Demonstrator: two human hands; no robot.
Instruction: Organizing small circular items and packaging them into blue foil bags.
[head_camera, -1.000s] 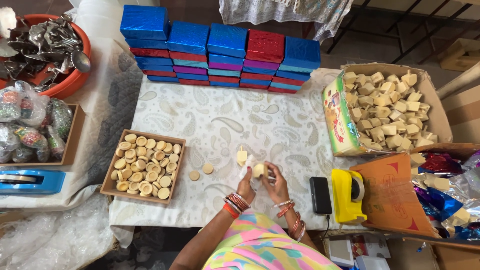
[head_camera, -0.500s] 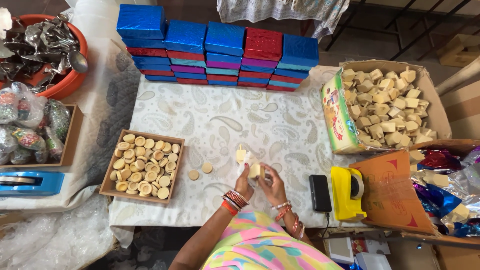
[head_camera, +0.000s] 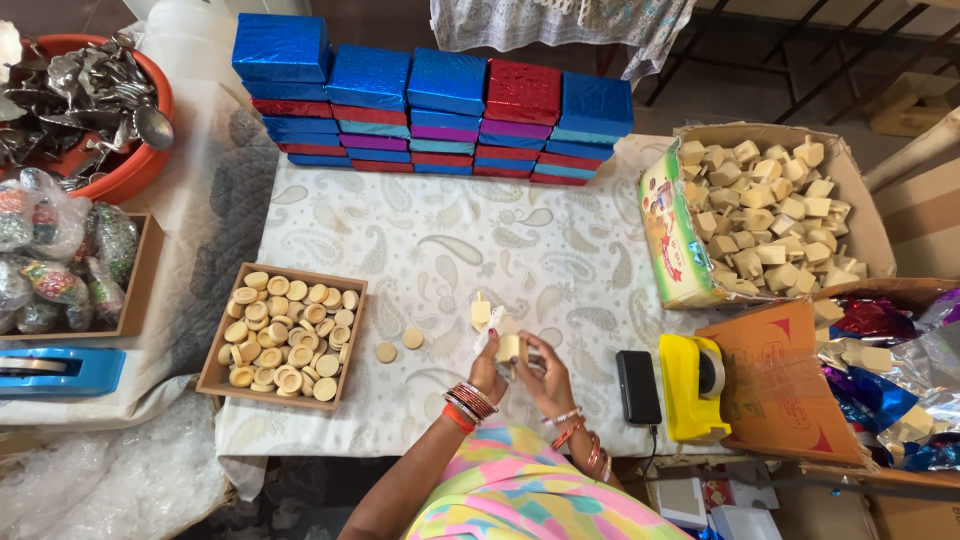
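the left hand (head_camera: 488, 372) and the right hand (head_camera: 543, 373) meet just above the near edge of the table (head_camera: 440, 250), fingers curled in and pinching a small pale wooden block (head_camera: 510, 347) between them, along with a bit of clear wrap that shows at the left fingertips. both wrists carry bangles. just beyond the hands a second block with a peg (head_camera: 481, 312) lies on the patterned cloth, and two loose wooden discs (head_camera: 399, 346) lie a little to the left. further left sits a shallow wooden tray (head_camera: 213, 372) full of the same round discs. to the right of the hands lies a black phone (head_camera: 638, 387), with a yellow tape dispenser (head_camera: 692, 387) just beside it. beyond that, at the right edge of the table, an open cardboard box (head_camera: 668, 235) holds a heap of pale blocks. at the far edge stands a row of stacked boxes wrapped in shiny foil (head_camera: 432, 108), mostly blue with some red and purple.
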